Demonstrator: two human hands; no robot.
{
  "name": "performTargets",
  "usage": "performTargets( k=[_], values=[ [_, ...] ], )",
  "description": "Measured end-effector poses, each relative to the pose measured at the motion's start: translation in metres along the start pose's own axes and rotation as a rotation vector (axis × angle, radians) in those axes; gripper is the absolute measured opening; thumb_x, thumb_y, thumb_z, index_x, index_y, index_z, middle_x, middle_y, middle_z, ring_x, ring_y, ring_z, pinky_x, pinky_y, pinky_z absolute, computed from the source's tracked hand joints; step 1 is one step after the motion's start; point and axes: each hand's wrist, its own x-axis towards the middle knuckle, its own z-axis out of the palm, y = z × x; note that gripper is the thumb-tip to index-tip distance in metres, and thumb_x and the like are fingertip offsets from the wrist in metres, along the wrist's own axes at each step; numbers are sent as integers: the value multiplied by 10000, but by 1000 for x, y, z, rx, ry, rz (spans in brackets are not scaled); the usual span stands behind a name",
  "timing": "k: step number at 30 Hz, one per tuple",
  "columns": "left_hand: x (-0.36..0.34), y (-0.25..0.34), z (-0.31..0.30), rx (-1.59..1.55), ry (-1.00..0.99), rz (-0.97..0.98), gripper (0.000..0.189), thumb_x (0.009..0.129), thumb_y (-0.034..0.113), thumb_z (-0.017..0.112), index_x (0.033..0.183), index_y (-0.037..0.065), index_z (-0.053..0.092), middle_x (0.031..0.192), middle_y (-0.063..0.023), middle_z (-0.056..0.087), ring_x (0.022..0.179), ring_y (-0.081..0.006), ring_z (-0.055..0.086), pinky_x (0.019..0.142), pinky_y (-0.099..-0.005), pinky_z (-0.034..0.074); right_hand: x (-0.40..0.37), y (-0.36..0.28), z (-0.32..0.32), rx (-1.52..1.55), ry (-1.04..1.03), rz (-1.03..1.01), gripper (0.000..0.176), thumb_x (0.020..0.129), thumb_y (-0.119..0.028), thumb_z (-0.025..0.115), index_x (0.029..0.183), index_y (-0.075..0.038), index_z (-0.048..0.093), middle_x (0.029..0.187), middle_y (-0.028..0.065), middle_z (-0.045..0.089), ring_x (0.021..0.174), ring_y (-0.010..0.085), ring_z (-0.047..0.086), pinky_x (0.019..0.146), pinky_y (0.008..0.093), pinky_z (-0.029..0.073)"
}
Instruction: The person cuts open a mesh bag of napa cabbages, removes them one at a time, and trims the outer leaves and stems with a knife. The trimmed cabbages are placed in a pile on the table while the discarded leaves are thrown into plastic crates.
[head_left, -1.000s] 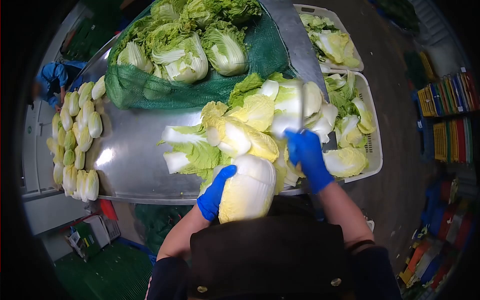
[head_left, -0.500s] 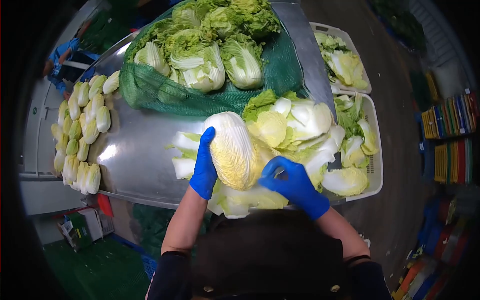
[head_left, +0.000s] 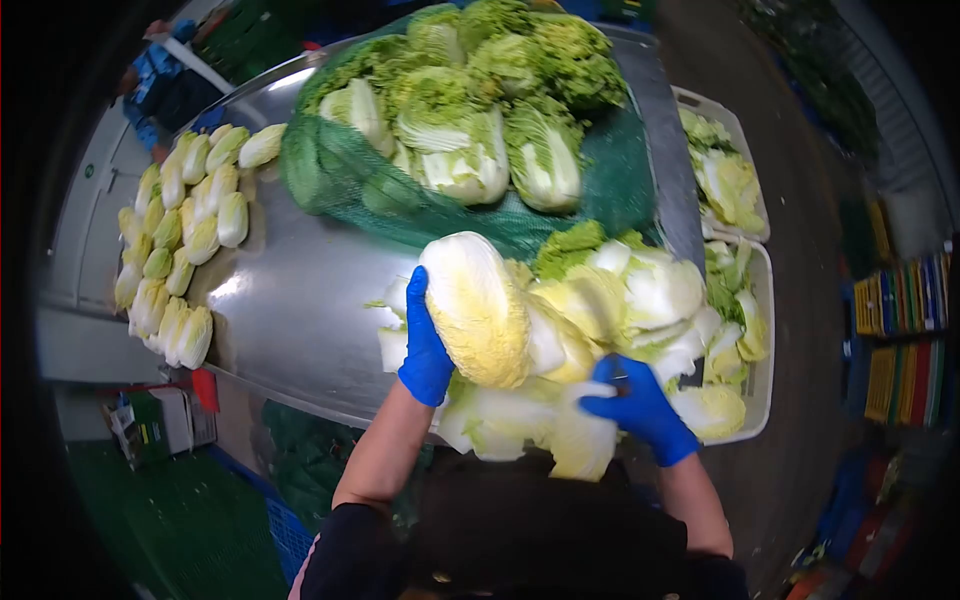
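My left hand point(head_left: 426, 345), in a blue glove, is wrapped round the left side of a pale cabbage head point(head_left: 475, 310) and holds it above the metal table point(head_left: 300, 330). Loose white and yellow leaves point(head_left: 655, 290) lie in a pile to the right of the head. My right hand point(head_left: 640, 400), also gloved in blue, is closed on a detached cabbage leaf point(head_left: 583, 432) that hangs near the table's front edge. More leaves point(head_left: 495, 415) lie below the head.
Green netting point(head_left: 350, 180) with leafy cabbages point(head_left: 455, 150) lies at the back. Trimmed cabbages point(head_left: 200, 225) stand in rows at the left. Two white crates point(head_left: 763, 370) of leaves adjoin the right edge. A person point(head_left: 155, 75) is at the upper left.
The view has shifted, so the table's contents appear farther right and lower. My right hand has moved away from the cabbage head, down and right, with a leaf now in its grip.
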Motion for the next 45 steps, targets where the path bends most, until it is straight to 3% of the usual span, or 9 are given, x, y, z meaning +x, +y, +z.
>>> performTargets(
  k=[3,7,18,21,29,34,37,41,45],
  values=[
    [0,26,-13,-51,-3,142,730,854,635,397,1366,115,408,1322,-141,493,1170,-324,504,1010,-487,386,9,3,-26,-730,279,-2,375,718,-224,794,993,-41,616,755,-1,611,652,111,556,619,282,486],
    [-10,43,-16,-49,-39,148,804,828,697,366,1396,126,361,1332,-160,478,1173,-366,493,1011,-508,379,41,-59,56,175,146,-48,581,715,-245,794,1198,-16,566,1009,65,647,625,96,522,603,260,471],
    [-34,103,-106,-63,133,261,762,876,626,373,1403,77,336,1376,-171,428,1226,-347,452,1051,-467,346,109,-48,194,-9,-113,-107,597,730,-147,767,1256,7,531,967,32,662,577,13,440,512,170,382],
    [-15,177,-168,-118,-104,413,729,878,627,368,1366,86,387,1325,-149,478,1175,-337,490,1024,-463,381,118,-31,201,83,-186,44,532,770,-116,721,1250,3,526,994,67,666,577,32,493,499,181,402],
    [39,457,-267,128,167,1215,666,885,562,449,1380,127,352,1406,-101,381,1261,-309,400,1050,-475,339,146,-20,206,95,-48,374,339,842,-78,603,1166,8,555,926,49,671,481,47,464,417,194,353],
    [43,533,-241,-203,310,1249,553,889,391,548,1333,101,392,1423,-148,344,1295,-334,367,1021,-510,353,164,-18,223,23,-85,397,325,849,-97,598,1158,0,563,919,33,674,488,47,467,428,195,363],
    [62,511,-242,215,54,1066,452,903,289,549,1275,51,453,1309,-154,478,1207,-305,473,1002,-437,391,163,-11,223,-28,-87,362,358,849,-93,599,1194,-14,542,908,39,662,514,53,484,458,200,390],
    [37,342,-197,840,308,767,399,849,99,622,1230,37,519,1224,-91,552,1128,-212,523,996,-355,399,136,16,203,-127,90,94,389,861,-88,547,1243,-30,503,910,20,646,523,44,472,455,200,380],
    [-38,179,-176,1937,-343,598,779,759,440,707,1372,76,392,1431,-164,342,1355,-322,281,1099,-448,224,92,23,162,-316,218,51,500,880,-134,535,1357,-48,414,885,30,619,704,85,505,664,243,437]
  ],
)
